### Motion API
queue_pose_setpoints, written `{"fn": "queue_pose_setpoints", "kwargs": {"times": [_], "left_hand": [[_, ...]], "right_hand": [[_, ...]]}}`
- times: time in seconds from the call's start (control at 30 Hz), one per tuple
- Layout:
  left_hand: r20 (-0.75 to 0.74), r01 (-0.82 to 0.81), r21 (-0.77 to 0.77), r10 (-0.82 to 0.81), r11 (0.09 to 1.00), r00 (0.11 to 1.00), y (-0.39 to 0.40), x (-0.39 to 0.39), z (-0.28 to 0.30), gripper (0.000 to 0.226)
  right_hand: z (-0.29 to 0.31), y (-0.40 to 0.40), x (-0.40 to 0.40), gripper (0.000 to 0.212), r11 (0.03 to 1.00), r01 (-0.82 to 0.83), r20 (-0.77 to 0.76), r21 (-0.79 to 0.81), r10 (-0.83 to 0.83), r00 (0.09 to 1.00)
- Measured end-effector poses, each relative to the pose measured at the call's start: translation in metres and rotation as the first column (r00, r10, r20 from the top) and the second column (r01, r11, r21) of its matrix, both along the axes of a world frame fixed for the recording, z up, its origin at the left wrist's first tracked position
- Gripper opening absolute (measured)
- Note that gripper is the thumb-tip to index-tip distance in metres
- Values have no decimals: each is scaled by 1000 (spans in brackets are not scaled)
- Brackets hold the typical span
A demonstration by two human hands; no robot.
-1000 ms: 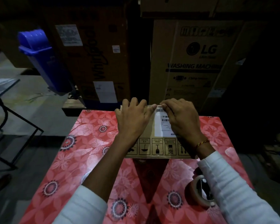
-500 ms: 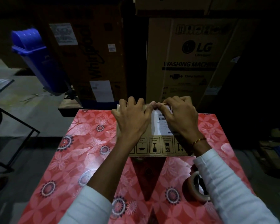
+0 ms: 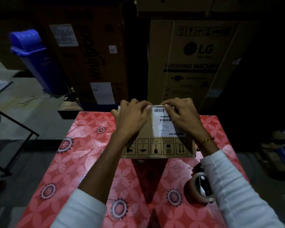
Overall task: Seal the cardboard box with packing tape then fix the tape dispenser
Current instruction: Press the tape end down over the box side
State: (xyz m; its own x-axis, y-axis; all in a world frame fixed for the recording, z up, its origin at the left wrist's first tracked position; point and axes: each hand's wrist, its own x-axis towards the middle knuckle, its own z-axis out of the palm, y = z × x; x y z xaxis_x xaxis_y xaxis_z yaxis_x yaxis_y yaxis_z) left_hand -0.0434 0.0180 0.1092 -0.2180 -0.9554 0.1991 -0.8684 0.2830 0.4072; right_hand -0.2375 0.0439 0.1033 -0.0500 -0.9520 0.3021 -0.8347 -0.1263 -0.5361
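A small cardboard box (image 3: 156,145) with a white shipping label and a row of handling symbols lies on the red flowered table (image 3: 82,155). My left hand (image 3: 132,116) lies flat on the box's left half, fingers curled over its far edge. My right hand (image 3: 181,114) presses on the right half, fingertips at the far edge over the label, where a strip of clear tape seems to run. A roll of brown packing tape in its dispenser (image 3: 200,190) lies on the table near my right forearm, partly hidden by the white sleeve.
Large appliance cartons (image 3: 192,63) stand stacked just behind the table. A blue bin (image 3: 34,58) leans at the back left. A black metal frame (image 3: 11,122) stands on the floor to the left. Dark clutter lies on the floor at the right.
My fingertips have slid slightly apart along the box's far edge, showing more of the label. The box and tape roll have not moved on the table.
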Motion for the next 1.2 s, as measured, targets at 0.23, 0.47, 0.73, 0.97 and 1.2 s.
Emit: {"fn": "queue_pose_setpoints", "kwargs": {"times": [0.23, 0.47, 0.73, 0.97, 1.2], "left_hand": [[167, 67, 37, -72, 997, 983, -8, 10, 4, 77], [205, 190, 95, -206, 977, 957, -13, 22, 4, 100], [-44, 164, 28, -163, 986, 986, -8, 37, -4, 89], [-397, -89, 55, 103, 995, 912, 8, 37, -35, 66], [-362, -94, 77, 116, 993, 925, 1, 48, -31, 51]], "right_hand": [[1, 1, -2, 45, 999, -10, -136, 47, 16, 991], [-9, 5, -21, 84, 993, -110, -164, 37, 115, 980], [-30, 9, -20, 72, 993, 97, 239, -63, -79, 968], [-37, 8, -18, 66, 949, 316, 129, 1, -313, 941], [-43, 7, -6, 54, 942, 320, 138, -102, -306, 942]]}}
